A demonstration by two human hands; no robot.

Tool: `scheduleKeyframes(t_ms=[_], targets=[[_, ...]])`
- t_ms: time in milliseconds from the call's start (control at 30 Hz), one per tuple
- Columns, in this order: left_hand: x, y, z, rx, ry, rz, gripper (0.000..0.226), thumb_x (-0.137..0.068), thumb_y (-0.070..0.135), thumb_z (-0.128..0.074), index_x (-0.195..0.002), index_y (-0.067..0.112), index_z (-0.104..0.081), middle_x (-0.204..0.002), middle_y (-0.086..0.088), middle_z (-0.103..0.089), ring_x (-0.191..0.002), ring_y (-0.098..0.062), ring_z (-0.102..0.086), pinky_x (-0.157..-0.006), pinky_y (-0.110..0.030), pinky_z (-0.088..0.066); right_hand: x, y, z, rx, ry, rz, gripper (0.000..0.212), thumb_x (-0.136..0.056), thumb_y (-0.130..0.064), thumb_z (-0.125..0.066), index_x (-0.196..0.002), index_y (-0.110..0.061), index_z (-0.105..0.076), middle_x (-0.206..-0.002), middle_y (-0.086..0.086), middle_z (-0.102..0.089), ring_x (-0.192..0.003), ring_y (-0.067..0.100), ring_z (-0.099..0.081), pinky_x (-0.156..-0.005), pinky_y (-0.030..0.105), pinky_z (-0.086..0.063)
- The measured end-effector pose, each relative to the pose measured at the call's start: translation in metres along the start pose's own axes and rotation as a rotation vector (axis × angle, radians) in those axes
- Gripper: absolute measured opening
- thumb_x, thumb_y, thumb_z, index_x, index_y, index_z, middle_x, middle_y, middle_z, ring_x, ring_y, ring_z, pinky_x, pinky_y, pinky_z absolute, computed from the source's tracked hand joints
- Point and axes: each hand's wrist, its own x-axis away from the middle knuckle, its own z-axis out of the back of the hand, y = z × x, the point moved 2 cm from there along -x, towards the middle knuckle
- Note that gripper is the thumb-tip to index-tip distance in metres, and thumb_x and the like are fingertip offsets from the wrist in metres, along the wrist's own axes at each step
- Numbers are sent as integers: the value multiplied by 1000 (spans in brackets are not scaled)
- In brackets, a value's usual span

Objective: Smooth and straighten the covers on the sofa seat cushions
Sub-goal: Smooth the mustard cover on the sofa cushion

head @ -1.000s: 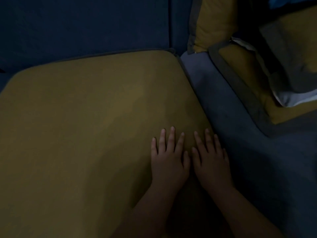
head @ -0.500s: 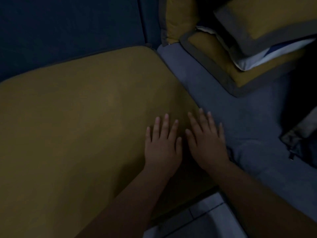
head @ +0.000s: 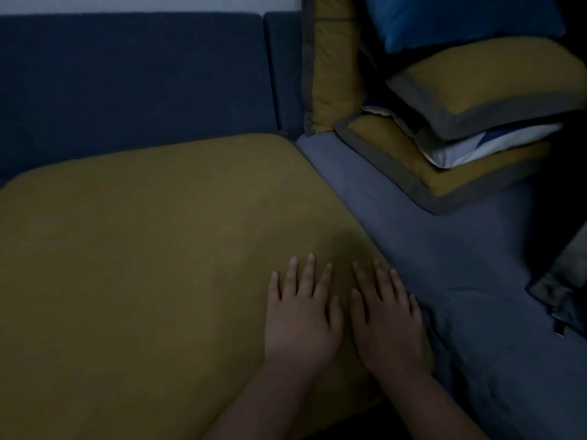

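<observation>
1. On the mustard cushion (head: 143,265), near its right edge, both hands lie flat side by side, fingers straight and spread, grasping nothing.
2. Wholly on the mustard cover, the left hand (head: 301,322) hides its own palm.
3. Just beside the seam with the grey cushion (head: 470,274) lies the right hand (head: 390,328). The light is too dim to tell whether its little finger touches the grey cover.
4. Where it shows, the mustard cover looks smooth; the frame cuts off its left and near parts. The grey cover is creased beside the right hand.
5. Both forearms run off the bottom edge.
6. Far right, pillows (head: 476,90) are stacked on the grey cushion. A white-and-blue one is mostly hidden between two mustard ones, and the blue one on top is cut off.
7. At the right edge, a dark object (head: 562,290) is too dim to identify.
8. Behind the cushions stands the dark blue backrest (head: 127,84).
</observation>
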Motion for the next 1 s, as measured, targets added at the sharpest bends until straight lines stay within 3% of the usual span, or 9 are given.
scheduleKeyframes(t_ms=[100,233,333,500,600,700,767,867,1000], targets=[[3,0,4,48,60,-3,66,-89,49,-5,-152,34,-18,-161,6,-4,-149,-20,4,-119,-43,5,3,0,5,45,0,0,60,-93,-51,-14,-143,-35,-44,-153,1,-36,-140,25,-34,-105,55,-36],[14,-4,24,125,216,28,65,-89,48,-12,-147,32,-35,-160,3,-17,-149,-23,-9,-116,-44,-7,10,-22,24,90,-34,110,59,-96,-53,-2,-153,-37,-7,-162,0,1,-149,26,0,-116,55,-14],[36,-21,49,61,303,74,62,-91,47,-9,-151,36,-21,-161,10,-1,-149,-18,8,-117,-42,4,21,-58,41,20,148,266,62,-93,-49,-12,-148,-30,-34,-156,7,-29,-142,33,-29,-107,62,-27],[91,-78,42,-62,234,329,54,-87,45,-32,-136,33,-52,-148,1,-44,-139,-27,-38,-111,-48,-27,49,-102,8,20,14,457,54,-88,-47,-32,-135,-33,-54,-144,3,-49,-132,30,-47,-103,60,-34],[102,-90,25,-51,79,383,62,-89,52,-13,-147,40,-30,-158,5,-24,-147,-21,-17,-117,-46,-15,52,-104,-7,57,-85,440,57,-87,-49,-26,-134,-36,-54,-143,1,-51,-132,28,-46,-105,60,-29],[95,-88,26,-60,107,396,65,-88,52,-6,-151,42,-12,-162,8,-4,-149,-16,2,-119,-44,-1,49,-104,-6,130,-157,456,59,-93,-50,-5,-151,-43,-14,-161,-6,-11,-149,21,-7,-115,57,-5],[95,-90,27,-44,119,378,66,-87,53,-8,-151,41,-14,-162,9,-4,-149,-15,2,-119,-43,-1,49,-108,-3,111,-164,429,54,-98,-47,-9,-152,-41,-3,-162,-6,1,-149,21,5,-116,56,2],[108,-98,35,9,147,360,67,-87,53,-9,-151,39,-19,-162,10,-5,-149,-14,2,-118,-38,-2,58,-123,5,41,-172,424,55,-100,-44,-16,-154,-35,-6,-162,-2,2,-148,22,6,-116,58,2],[143,-125,64,-6,420,462,68,-86,53,-5,-150,37,-22,-161,10,-6,-149,-14,3,-119,-39,-3,92,-171,16,-135,60,648,63,-92,-45,-13,-153,-30,-15,-162,0,-4,-149,21,2,-115,53,1]])
